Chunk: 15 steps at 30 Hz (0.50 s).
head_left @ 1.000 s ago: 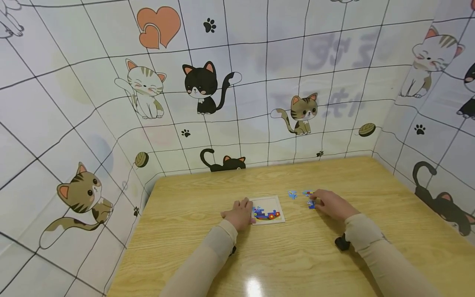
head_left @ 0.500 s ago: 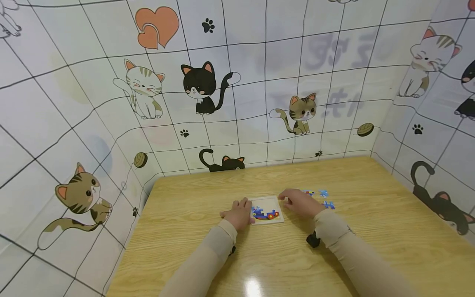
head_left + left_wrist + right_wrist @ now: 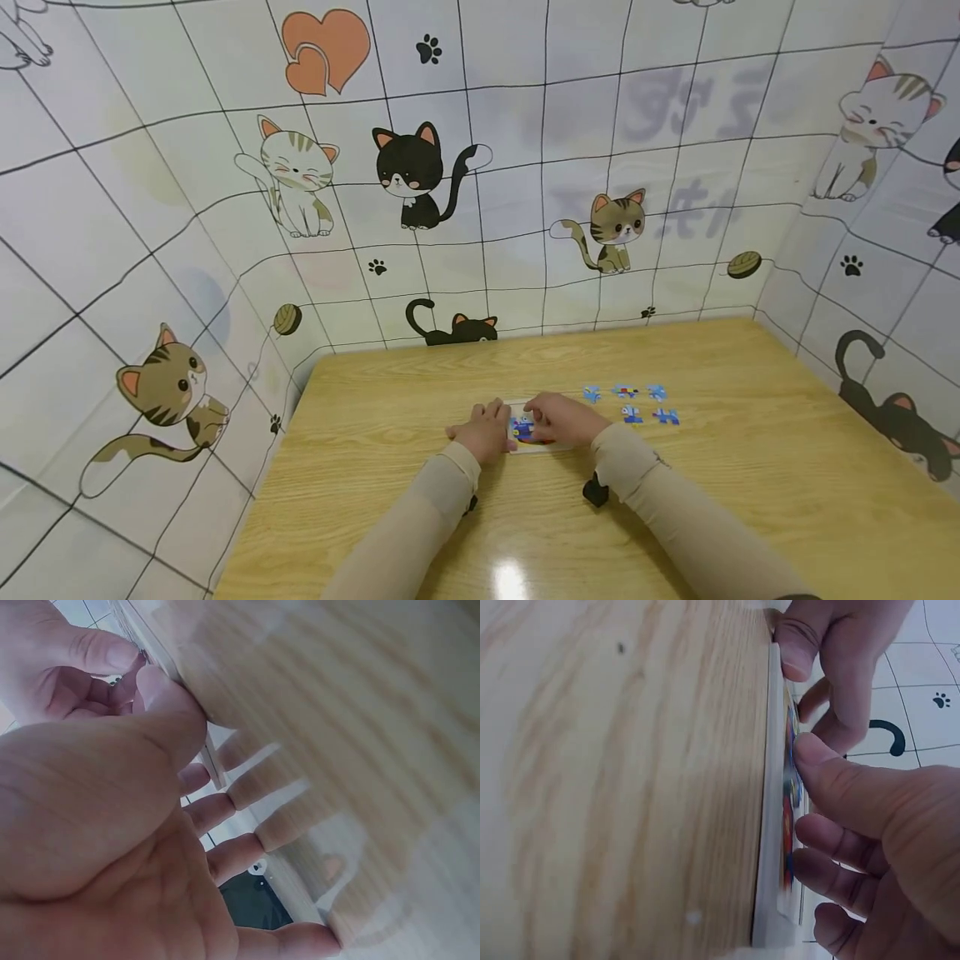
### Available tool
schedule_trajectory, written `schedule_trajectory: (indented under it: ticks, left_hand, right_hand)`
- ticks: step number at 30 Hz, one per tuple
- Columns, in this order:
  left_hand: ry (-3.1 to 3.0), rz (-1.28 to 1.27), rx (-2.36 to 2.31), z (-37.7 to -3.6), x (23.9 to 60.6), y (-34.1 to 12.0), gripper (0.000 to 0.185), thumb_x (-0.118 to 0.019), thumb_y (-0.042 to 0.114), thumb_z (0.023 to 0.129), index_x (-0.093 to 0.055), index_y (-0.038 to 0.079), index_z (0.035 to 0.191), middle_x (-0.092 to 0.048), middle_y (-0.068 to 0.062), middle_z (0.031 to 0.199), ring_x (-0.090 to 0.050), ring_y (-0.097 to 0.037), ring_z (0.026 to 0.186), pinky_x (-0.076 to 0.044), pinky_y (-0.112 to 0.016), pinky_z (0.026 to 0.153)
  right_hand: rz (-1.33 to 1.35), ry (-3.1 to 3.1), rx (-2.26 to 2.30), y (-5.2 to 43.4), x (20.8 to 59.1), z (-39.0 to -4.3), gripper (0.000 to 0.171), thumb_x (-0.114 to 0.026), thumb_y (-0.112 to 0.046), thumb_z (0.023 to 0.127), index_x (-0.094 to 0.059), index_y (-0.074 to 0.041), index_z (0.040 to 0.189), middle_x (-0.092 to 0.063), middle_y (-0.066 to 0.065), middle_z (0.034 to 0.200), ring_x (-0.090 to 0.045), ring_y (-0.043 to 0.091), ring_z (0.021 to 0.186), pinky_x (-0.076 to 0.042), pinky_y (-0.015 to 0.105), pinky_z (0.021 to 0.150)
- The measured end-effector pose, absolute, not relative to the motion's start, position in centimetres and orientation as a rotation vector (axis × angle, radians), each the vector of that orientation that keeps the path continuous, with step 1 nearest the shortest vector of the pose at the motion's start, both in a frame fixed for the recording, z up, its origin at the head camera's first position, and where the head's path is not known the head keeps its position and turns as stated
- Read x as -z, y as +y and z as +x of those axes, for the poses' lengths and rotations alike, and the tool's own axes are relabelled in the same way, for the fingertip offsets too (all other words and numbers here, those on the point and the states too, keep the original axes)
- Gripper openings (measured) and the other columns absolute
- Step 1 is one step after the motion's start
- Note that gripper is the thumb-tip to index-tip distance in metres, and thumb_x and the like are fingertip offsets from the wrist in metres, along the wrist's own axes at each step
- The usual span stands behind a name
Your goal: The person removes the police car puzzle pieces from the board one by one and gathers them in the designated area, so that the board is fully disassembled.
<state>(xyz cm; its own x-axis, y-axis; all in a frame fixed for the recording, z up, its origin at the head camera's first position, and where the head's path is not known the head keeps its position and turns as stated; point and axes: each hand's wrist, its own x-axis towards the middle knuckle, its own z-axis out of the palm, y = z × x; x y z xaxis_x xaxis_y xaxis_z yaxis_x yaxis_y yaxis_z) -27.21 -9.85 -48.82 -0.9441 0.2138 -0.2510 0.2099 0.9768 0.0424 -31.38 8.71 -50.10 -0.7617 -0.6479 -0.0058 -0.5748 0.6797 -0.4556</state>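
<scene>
A small jigsaw puzzle board (image 3: 517,448) with a pale frame lies on the table, part of its colourful picture laid in. My left hand (image 3: 483,432) rests at its left side, fingers spread with tips on the tabletop and the thumb (image 3: 172,712) against the board's edge. Over the board, my right hand (image 3: 566,419) curls its fingers and pinches a blue puzzle piece (image 3: 798,787) down at the picture, thumb tip right at the surface. The hand hides the right part of the picture, and most of the piece is covered.
Several loose blue puzzle pieces (image 3: 632,414) lie in two rows right of the board. The wooden table (image 3: 375,467) meets cat-printed cloth walls (image 3: 517,208) at its back and sides.
My right hand has moved left from the loose pieces onto the board, uncovering those pieces. The left hand has stayed beside the board.
</scene>
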Motion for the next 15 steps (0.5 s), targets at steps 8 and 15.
schedule_trajectory:
  ticks: [8, 15]
  left_hand:
    - [2.862, 0.315, -0.006, -27.3, 49.2, -9.7, 0.070, -0.050, 0.055, 0.091, -0.028, 0.025, 0.150, -0.023, 0.005, 0.159, -0.027, -0.025, 0.140, -0.045, -0.070, 0.078]
    - [2.854, 0.304, -0.010, -27.4, 49.0, -9.6, 0.071, -0.050, 0.056, 0.091, -0.027, 0.026, 0.151, -0.020, 0.006, 0.160, -0.027, -0.025, 0.139, -0.045, -0.070, 0.078]
  right_hand:
    - [-1.030, 2.777, 0.571, 7.9, 49.6, -30.4, 0.030, -0.072, -0.021, 0.088, -0.066, -0.007, 0.114, -0.058, 0.000, 0.096, -0.055, 0.011, 0.080, -0.049, 0.033, 0.074]
    - [-0.888, 2.738, 0.689, 7.5, 49.5, -30.4, 0.027, -0.071, -0.014, 0.089, -0.059, -0.007, 0.112, -0.062, 0.003, 0.101, -0.058, 0.014, 0.087, -0.050, 0.035, 0.076]
